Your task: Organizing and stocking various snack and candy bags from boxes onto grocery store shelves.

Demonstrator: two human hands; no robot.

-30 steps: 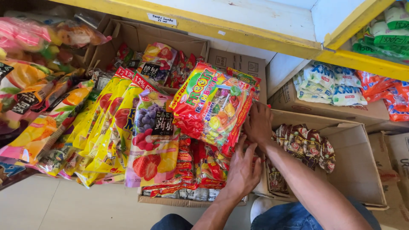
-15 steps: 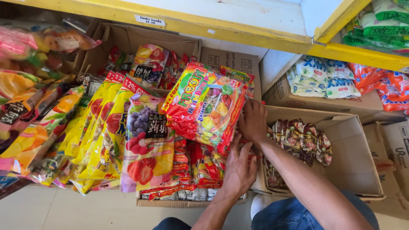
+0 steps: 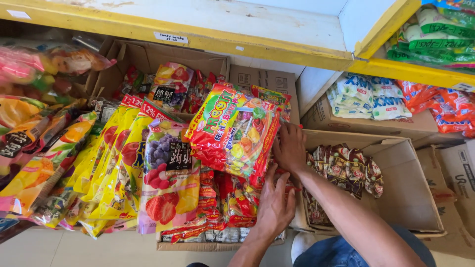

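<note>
My right hand [image 3: 289,146] grips the right edge of a large red bag of mixed fruit candies [image 3: 232,133], which is tilted up over an open cardboard box [image 3: 217,245]. Just below it, my left hand [image 3: 274,202] reaches under the bag with fingers spread, pressing on small red snack packets [image 3: 237,202] stacked in that box. A tall bag with pictures of grapes and strawberries [image 3: 169,178] stands to the left of the red bag.
Yellow fruit-snack bags [image 3: 106,163] lean in a row at the left. A brown box [image 3: 410,198] to the right holds dark wrapped sweets [image 3: 346,165]. A yellow shelf edge [image 3: 198,37] runs overhead. White and blue packets [image 3: 366,96] and orange bags [image 3: 450,111] lie further right.
The view has shifted slightly. My hands stay at the red bag's right edge and the packets below, with the bag still tilted up.
</note>
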